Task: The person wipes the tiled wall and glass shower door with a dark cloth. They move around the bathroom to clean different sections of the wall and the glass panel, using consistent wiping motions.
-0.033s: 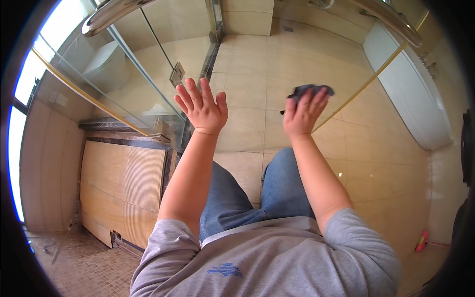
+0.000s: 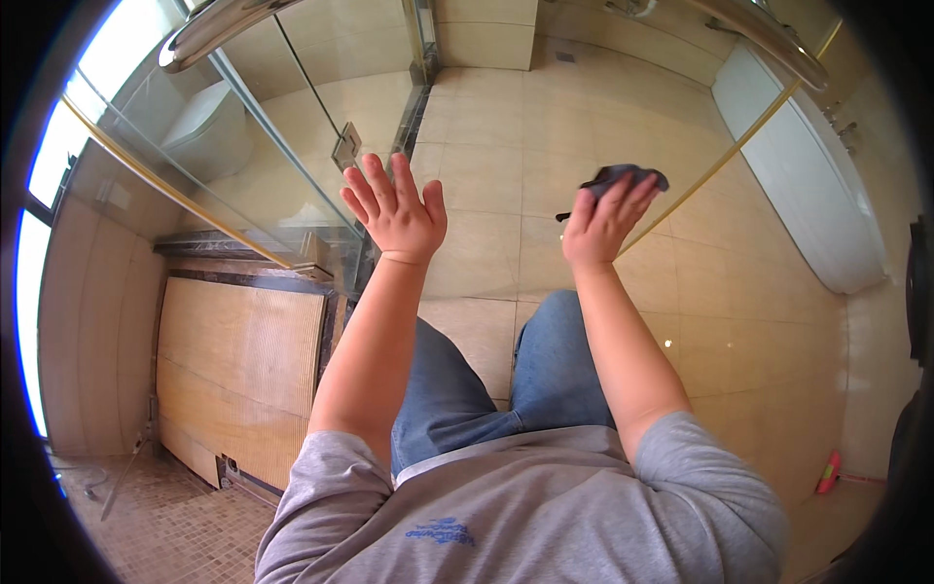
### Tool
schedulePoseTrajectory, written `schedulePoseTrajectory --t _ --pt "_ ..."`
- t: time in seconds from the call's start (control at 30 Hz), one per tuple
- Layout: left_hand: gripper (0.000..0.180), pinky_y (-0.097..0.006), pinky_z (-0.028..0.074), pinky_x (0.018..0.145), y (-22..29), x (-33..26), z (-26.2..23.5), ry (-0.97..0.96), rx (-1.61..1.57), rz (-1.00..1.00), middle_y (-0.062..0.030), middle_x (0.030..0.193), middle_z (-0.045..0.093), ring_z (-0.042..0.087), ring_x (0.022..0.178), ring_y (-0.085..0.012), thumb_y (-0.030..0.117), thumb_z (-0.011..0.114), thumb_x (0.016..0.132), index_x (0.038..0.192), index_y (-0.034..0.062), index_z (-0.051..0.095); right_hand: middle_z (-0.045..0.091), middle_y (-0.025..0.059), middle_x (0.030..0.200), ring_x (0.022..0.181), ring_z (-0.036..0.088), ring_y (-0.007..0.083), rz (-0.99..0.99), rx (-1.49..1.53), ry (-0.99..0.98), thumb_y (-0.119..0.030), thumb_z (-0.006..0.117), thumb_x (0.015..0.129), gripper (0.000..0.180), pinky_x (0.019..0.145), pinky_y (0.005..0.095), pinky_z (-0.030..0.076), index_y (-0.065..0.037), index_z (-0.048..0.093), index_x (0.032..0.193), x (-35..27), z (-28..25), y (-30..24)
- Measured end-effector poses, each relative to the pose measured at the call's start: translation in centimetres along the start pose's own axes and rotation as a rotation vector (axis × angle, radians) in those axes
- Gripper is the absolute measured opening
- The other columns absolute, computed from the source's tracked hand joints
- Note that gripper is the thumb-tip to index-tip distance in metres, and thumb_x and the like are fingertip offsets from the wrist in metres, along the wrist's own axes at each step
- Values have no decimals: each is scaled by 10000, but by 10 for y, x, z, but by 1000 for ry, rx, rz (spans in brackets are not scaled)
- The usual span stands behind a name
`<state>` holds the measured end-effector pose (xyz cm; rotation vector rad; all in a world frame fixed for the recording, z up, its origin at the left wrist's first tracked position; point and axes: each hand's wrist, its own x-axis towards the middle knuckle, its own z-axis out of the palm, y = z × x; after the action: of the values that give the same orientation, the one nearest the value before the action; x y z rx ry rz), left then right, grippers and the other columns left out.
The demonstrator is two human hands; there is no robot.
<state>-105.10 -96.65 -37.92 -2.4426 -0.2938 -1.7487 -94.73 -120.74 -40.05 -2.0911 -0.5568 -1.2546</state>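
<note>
My left hand (image 2: 401, 214) is raised with its fingers spread and nothing in it. Its palm faces away, seemingly flat against the clear glass pane, whose golden edge strip (image 2: 725, 173) runs down on the right. A dark grey cloth (image 2: 615, 175) is under the fingers of my right hand (image 2: 601, 222), pressed away from me at about the same height. The cloth bunches past the fingertips, and a thin dark corner sticks out to the left. Blur softens the cloth and fingertips a little.
Metal handle bars (image 2: 219, 34) cross the top. Beyond the glass are a toilet (image 2: 209, 117) at left, a door hinge (image 2: 346, 146), and a white bathtub (image 2: 793, 161) at right. A ribbed wooden panel (image 2: 238, 360) is on my left; a pink object (image 2: 829, 472) lies at right.
My right hand and the cloth have shifted slightly to the right. My left hand stays in almost the same place.
</note>
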Motion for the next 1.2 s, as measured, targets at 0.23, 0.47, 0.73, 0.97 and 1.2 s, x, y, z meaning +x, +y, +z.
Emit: schedulePoseTrajectory --t 0.23,0.47,0.73,0.97,1.2 --pt "658 -568 -20 1147 -2 -8 8 -17 -28 -41 -229 1582 117 20 1456 -461 341 475 948 1485 15 281 196 369 1460 1301 206 600 -51 15 -127 -388 568 908 488 968 759 209 -68 486 1268 -54 37 -60" --pt "670 -585 59 1143 -6 -29 -3 -116 -15 -70 -259 1571 118 63 1444 -475 332 491 958 1493 6 253 444 33 1432 1315 355 346 -472 -47 -196 -389 656 845 409 1038 579 303 -245 616 1225 -73 20 7" --pt "748 -615 78 1135 25 -111 1 -320 -73 -150 -254 1576 68 23 1438 -498 344 559 928 1505 19 209 96 374 1509 1354 113 610 197 113 -17 -367 471 960 635 1081 664 143 41 318 1423 -35 6 -8" --pt "952 -661 -50 1104 12 -136 28 -348 -47 -68 -304 1559 -62 -131 1405 -546 398 596 861 1513 -6 34 425 -65 1476 1325 387 217 -524 61 -445 -422 606 869 498 1110 541 212 -263 554 1338 -76 16 -41" --pt "900 -629 -44 1122 18 -130 36 -203 6 -42 -233 1578 -126 -152 1429 -480 475 513 931 1534 82 -28 366 200 1492 1370 265 469 -295 -1 -30 -376 572 901 469 1090 614 153 -166 577 1320 50 -12 -37"
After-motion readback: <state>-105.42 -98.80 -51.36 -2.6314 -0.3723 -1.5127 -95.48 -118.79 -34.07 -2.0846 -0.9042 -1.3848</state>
